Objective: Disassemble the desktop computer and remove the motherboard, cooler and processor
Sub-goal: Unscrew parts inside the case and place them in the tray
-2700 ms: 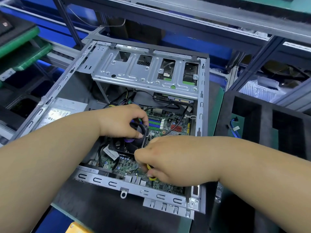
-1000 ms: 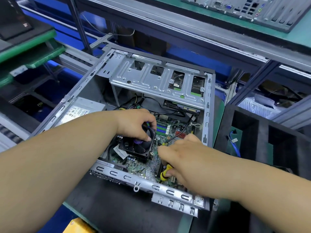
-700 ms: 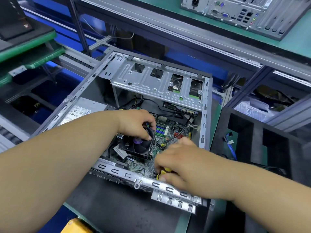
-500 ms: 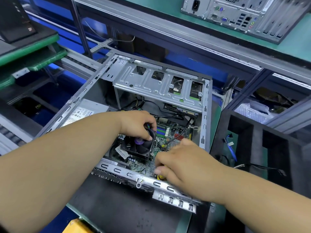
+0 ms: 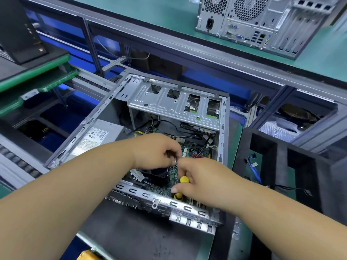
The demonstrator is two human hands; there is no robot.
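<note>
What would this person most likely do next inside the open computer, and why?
Probably set the screwdriver on a cooler fastener and turn it. The right hand grips the yellow-handled tool beside the cooler, which still sits on the motherboard, while the left hand pinches something small above it.

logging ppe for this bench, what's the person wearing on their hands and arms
Nothing shows on either: the left hand and right hand are bare, with no gloves, rings or watch visible. Both forearms are bare to the frame edge, no sleeves or wrist strap in view.
</note>
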